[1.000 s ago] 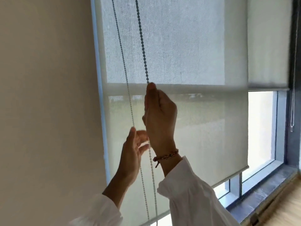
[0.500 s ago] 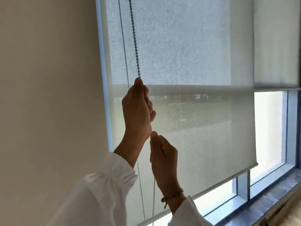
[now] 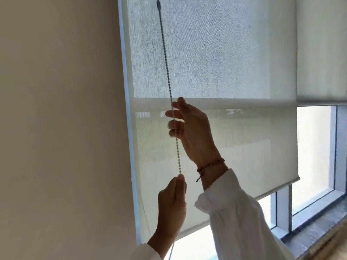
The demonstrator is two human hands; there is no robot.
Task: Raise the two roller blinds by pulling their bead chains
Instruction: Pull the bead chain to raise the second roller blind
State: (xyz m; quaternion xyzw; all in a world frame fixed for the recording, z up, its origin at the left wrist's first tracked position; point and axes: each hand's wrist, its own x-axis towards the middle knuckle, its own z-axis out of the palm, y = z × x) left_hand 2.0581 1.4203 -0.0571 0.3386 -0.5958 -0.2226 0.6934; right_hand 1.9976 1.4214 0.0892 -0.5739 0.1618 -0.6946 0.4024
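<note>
A sheer roller blind (image 3: 244,151) hangs in front of me, its bottom bar (image 3: 272,190) sloping above the sill. Behind it, a denser blind (image 3: 319,53) ends higher up, about mid-window. The bead chain (image 3: 166,68) runs taut down the blind's left side. My left hand (image 3: 171,209) is low and shut on the chain, thumb on top. My right hand (image 3: 191,128) is higher, fingers spread; the chain crosses in front of its fingertips without being gripped. Both arms wear white sleeves, and there is a bracelet on the right wrist.
A beige wall (image 3: 60,128) fills the left side, up to the pale blue window frame (image 3: 129,128). Bright glass (image 3: 313,147) shows at the right under the blinds. A dark window sill (image 3: 319,228) runs along the bottom right.
My left hand has pulled the chain down from high to low. My right hand has let go below, risen past it and opened beside the chain.
</note>
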